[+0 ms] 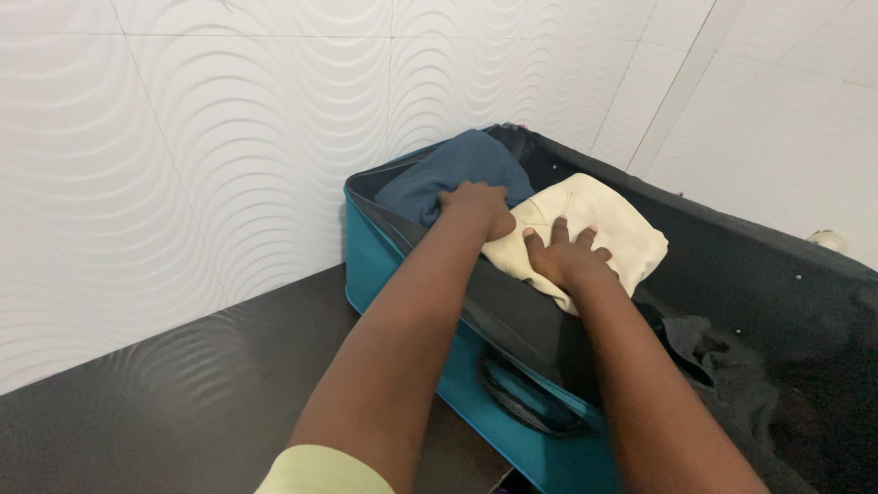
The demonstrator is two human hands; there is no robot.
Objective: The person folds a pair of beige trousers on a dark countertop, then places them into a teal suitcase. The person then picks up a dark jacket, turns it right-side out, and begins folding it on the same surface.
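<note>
We press the cream garment [594, 229] flat with our right hand [560, 256], fingers spread apart on top of it. It lies folded in the open teal suitcase [393, 265], mid-compartment, touching the blue garment [457, 169] at the far corner. Our left hand [476, 206] sits curled at the blue garment's edge, fingers bent together, seemingly gripping cloth, though we cannot tell for sure. To do this well, we judge: keep the palm flat, push the folds down evenly, tuck both pieces snug side by side. Dark clothing [722, 361] lies loose to the right inside the case. The suitcase's near wall is under our forearms and crowds the reach. White wavy wall tiles [229, 137] stand behind, the dark floor [165, 402] below.
</note>
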